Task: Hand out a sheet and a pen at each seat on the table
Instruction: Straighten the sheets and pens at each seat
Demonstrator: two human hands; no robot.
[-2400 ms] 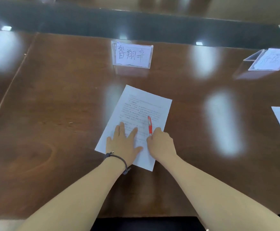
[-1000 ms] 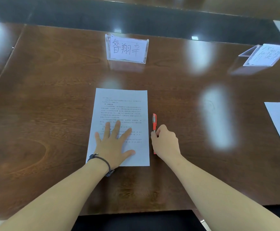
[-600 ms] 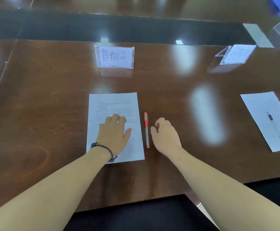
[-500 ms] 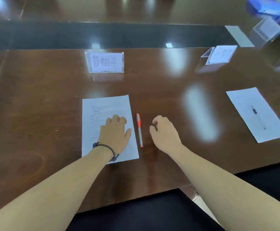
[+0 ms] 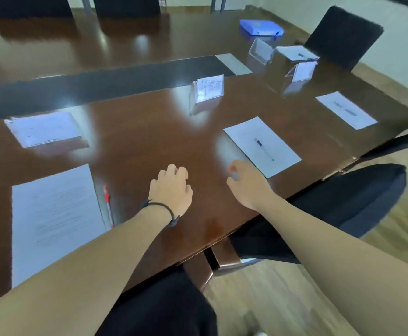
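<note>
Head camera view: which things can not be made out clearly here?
- Handwritten name on the clear acrylic name card: motion blur smears it.
- Printed text on the white paper sheet beside the red pen: too blurred, too small.
- Far white stack by the blue folder: what lies on top is too small.
- Right hand fingers: blurred.

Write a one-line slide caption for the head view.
Both hands, left and right, hover empty over the table between a sheet with a red pen beside it and set seats.
</note>
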